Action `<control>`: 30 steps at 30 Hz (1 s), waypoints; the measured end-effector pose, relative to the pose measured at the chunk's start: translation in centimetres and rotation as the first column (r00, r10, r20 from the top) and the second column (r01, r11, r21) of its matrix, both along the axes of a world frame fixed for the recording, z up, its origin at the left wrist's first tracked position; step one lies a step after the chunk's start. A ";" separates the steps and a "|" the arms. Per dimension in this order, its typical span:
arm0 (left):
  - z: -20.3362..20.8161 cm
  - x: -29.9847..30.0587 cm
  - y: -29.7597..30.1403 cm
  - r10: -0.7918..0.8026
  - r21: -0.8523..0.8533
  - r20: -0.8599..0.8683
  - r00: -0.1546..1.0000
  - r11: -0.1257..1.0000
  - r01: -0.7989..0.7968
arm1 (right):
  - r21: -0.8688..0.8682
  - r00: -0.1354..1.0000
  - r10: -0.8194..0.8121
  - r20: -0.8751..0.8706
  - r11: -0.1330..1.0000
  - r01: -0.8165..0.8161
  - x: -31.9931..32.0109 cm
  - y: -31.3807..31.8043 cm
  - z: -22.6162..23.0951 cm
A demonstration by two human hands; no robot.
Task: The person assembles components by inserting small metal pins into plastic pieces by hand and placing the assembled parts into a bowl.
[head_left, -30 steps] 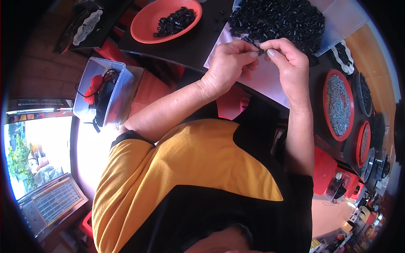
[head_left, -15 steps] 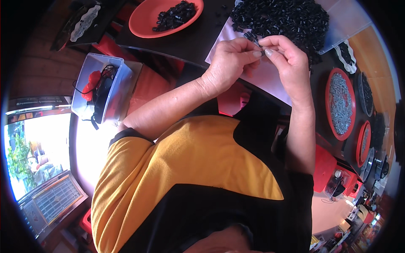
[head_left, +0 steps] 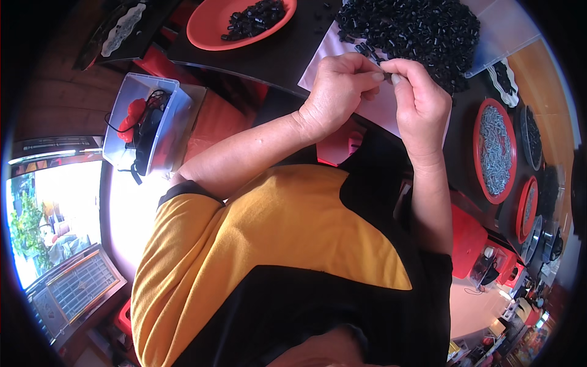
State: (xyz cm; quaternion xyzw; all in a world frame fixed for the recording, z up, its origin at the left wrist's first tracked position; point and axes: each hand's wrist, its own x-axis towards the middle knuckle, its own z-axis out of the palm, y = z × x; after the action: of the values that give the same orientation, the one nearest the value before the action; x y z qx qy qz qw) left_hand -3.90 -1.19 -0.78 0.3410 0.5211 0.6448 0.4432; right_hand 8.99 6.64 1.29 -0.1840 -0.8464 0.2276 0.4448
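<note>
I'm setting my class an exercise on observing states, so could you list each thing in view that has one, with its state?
Small dark piece: held at the fingertips, mostly hidden
Left hand: pinched shut
Right hand: pinched shut
Orange-red bowl: partly filled
Heap of black pieces: loose, piled up
Large red dish: well filled
Clear bin: open, a red bundle inside

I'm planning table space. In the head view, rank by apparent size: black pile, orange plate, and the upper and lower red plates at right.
1. Black pile
2. Orange plate and upper red plate: too close to rank; the orange one is cut off
3. Lower red plate
</note>
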 end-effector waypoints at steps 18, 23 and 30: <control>-0.1 0.5 -0.1 0.073 0.044 0.042 0.996 0.996 -0.075 | -0.163 0.999 -0.006 0.036 0.987 0.012 -0.4 0.5 0.1; -0.5 1.0 0.1 0.136 0.041 -0.011 0.991 0.990 -0.136 | 0.223 0.997 -0.068 0.033 0.973 0.059 -1.3 -0.2 -0.6; -0.6 1.4 0.1 0.187 0.086 0.018 0.982 0.978 -0.188 | 0.231 0.981 -0.173 -0.081 0.955 0.188 -1.4 -1.2 -1.5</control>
State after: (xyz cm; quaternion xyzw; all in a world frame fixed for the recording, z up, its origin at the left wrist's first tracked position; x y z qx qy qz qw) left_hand -2.54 -1.10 -1.36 0.3065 0.5200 0.7075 0.3676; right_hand 7.59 5.43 -0.25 -0.1991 -0.8334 0.0887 0.5079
